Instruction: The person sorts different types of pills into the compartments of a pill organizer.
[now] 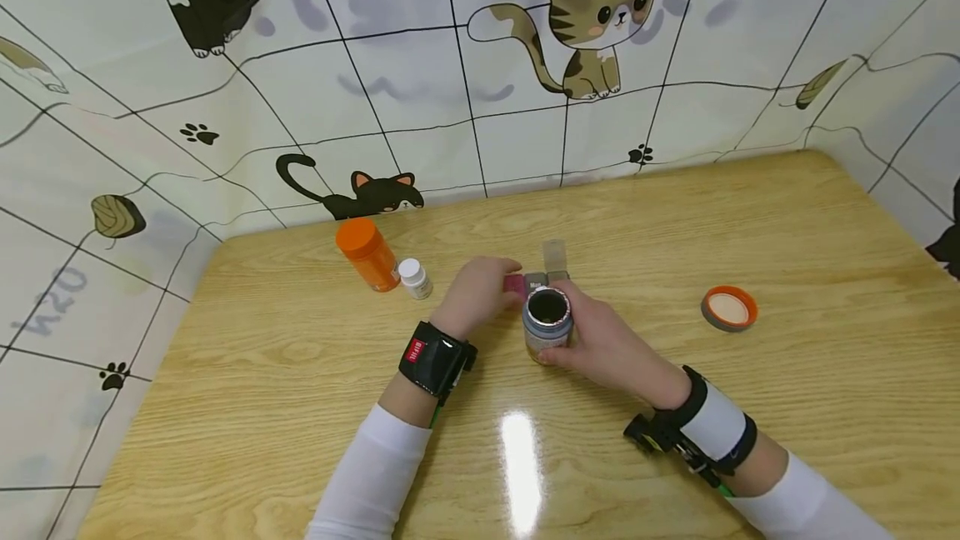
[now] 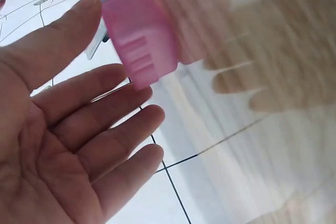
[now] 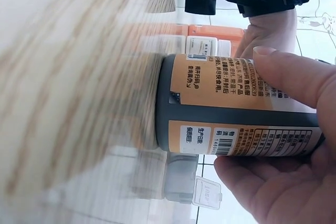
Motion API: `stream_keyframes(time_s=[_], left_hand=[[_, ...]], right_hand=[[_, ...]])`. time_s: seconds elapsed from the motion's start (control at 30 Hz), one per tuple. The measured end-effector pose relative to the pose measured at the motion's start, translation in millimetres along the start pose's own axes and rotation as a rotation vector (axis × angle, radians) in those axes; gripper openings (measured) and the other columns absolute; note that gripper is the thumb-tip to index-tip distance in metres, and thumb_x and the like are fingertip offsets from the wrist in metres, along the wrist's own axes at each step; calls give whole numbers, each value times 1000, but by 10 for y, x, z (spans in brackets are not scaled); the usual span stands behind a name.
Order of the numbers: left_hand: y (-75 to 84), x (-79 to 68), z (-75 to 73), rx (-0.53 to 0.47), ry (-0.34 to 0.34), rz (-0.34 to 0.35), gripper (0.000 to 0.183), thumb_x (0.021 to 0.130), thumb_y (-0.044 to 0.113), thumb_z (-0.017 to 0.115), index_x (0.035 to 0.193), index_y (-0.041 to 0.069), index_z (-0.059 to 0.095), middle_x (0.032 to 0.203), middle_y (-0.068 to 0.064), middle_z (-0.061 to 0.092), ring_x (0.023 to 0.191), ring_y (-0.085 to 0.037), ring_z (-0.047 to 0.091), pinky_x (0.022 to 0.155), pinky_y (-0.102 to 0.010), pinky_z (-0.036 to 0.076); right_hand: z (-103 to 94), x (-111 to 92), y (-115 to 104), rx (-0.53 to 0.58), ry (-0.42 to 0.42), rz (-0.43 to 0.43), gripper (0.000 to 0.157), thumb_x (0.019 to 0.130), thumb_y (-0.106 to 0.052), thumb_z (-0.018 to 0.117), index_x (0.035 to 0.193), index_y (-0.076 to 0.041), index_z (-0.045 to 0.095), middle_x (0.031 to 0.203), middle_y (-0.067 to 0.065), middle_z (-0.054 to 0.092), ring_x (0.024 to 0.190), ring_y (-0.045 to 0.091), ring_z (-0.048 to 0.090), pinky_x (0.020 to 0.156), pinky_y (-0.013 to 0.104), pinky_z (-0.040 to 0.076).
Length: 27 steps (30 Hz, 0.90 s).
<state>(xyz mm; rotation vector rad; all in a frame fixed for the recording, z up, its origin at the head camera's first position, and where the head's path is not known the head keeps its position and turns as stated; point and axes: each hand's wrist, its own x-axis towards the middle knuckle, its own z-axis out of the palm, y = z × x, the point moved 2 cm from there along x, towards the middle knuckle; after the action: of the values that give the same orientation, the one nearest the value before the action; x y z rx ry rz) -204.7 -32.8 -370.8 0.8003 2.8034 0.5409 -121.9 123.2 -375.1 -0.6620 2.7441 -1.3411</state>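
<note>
My right hand (image 1: 592, 332) grips a grey bottle (image 3: 241, 106) with an orange label, fingers on one side and thumb on the other. The bottle is upright and uncapped, its dark mouth facing up in the head view, its base right at the table top. Just behind it sits a small pill organizer (image 1: 536, 280) with pink and grey compartments; a clear lid (image 1: 554, 253) on it stands raised. My left hand (image 1: 480, 294) is at the organizer's pink end (image 2: 142, 40), thumb tip and fingertips right at its edge, the fingers loosely extended. The bottle hides part of the organizer.
An orange bottle (image 1: 367, 255) with an orange cap and a small white bottle (image 1: 415, 278) stand to the left on the wooden table (image 1: 300, 407). At the right lies an orange and grey screw cap (image 1: 729, 308). A cat-patterned cloth (image 1: 405, 82) hangs behind the table.
</note>
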Motion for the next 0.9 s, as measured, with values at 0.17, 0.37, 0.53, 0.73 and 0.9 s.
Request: stream_keyframes(time_s=[0.17,0.37,0.53,0.73,0.9], left_hand=[[21,1,6,-20,17,55,10,81,15,70,88,9,68,77,0,62,69,-12,53,64,-26,43],[11,-15,9,-57,23,50,9,77,16,73,82,11,68,75,2,63,67,-9,52,63,-24,42],[27,-7,13,-68,13,40,16,75,17,75,87,9,69,74,0,61,65,-11,51,57,-22,39],[23,1,18,-50,15,28,23,75,18,76,93,8,69,77,0,62,68,-11,51,58,-22,40],[16,6,9,-40,11,14,27,75,20,76,97,7,69,78,-1,62,69,-12,51,59,-22,40]], right_hand=[[-15,11,-20,-3,-4,6,70,68,-12,80,125,-6,40,112,12,58,103,23,53,86,47,44],[-220,17,-28,-33,23,24,68,70,-12,79,123,1,38,112,20,57,101,29,54,84,50,44],[-570,6,49,-244,137,-10,65,69,-8,77,119,5,40,108,23,54,95,34,53,79,51,45],[-599,69,227,-669,124,-54,57,67,-7,75,118,-2,49,99,20,53,90,37,51,74,54,44],[-521,164,281,-828,94,-94,46,73,-8,72,114,-8,52,100,19,51,99,42,47,83,61,37]])
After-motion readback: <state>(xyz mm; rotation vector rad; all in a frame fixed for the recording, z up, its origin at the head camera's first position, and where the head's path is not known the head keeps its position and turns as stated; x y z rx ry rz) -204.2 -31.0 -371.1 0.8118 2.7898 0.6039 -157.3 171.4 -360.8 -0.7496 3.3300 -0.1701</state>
